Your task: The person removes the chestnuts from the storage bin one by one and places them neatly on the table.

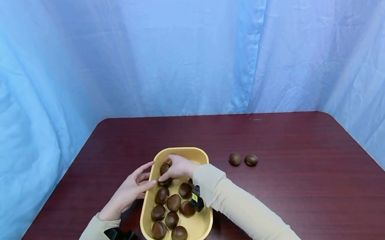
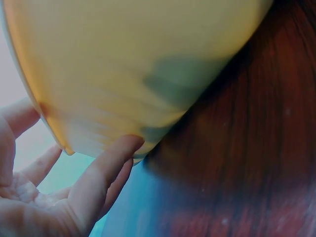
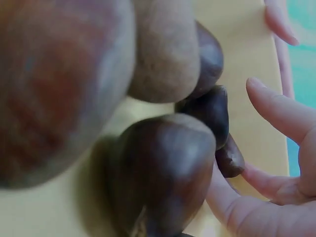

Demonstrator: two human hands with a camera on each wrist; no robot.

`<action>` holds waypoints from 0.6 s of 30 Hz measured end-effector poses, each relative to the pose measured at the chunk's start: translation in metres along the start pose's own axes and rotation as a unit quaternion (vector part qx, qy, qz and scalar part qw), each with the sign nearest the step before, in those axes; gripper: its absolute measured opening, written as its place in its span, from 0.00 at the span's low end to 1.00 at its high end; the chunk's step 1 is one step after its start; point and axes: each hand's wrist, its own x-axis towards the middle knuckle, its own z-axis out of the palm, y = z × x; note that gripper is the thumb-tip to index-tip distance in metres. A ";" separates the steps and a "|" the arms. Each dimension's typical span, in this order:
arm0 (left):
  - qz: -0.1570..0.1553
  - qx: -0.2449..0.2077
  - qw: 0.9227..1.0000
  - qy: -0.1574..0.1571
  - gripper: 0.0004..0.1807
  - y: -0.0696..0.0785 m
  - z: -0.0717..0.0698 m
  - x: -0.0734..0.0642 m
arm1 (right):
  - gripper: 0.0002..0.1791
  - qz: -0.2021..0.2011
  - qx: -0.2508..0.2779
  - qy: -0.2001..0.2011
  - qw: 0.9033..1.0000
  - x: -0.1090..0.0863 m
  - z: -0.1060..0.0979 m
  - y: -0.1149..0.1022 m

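A yellow rectangular box stands on the dark red table with several brown chestnuts inside. My right hand reaches into its far left part, fingers bent down beside a chestnut. In the right wrist view, the thumb stands apart from the fingers, and the fingertips are right at a small chestnut. At the box's left side, my left hand has its fingers spread, tips at the rim. In the left wrist view one fingertip rests against the outer wall, with the fingers fairly straight.
Two more chestnuts, one at the left and one at the right, lie on the table right of the box. Light blue curtains hang behind the table and along both sides. My right forearm crosses over the box's right rim.
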 end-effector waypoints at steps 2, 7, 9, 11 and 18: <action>0.000 -0.001 1.000 0.000 0.39 0.000 0.000 0.000 | 0.33 0.008 0.039 -0.016 0.999 0.001 -0.001 0.001; 0.000 -0.003 1.000 -0.003 0.39 0.000 -0.001 0.001 | 0.26 0.012 0.121 -0.055 0.991 0.001 -0.002 0.000; 0.000 -0.003 1.000 -0.004 0.39 -0.001 -0.001 0.001 | 0.22 0.008 0.128 -0.059 0.990 0.001 -0.002 0.000; 0.001 -0.003 1.000 -0.003 0.39 -0.001 -0.001 0.001 | 0.18 0.005 0.132 -0.059 0.990 0.002 -0.002 0.000; -0.001 -0.003 1.000 0.001 0.38 -0.002 0.000 0.002 | 0.10 0.003 0.149 -0.071 0.986 0.001 -0.003 -0.001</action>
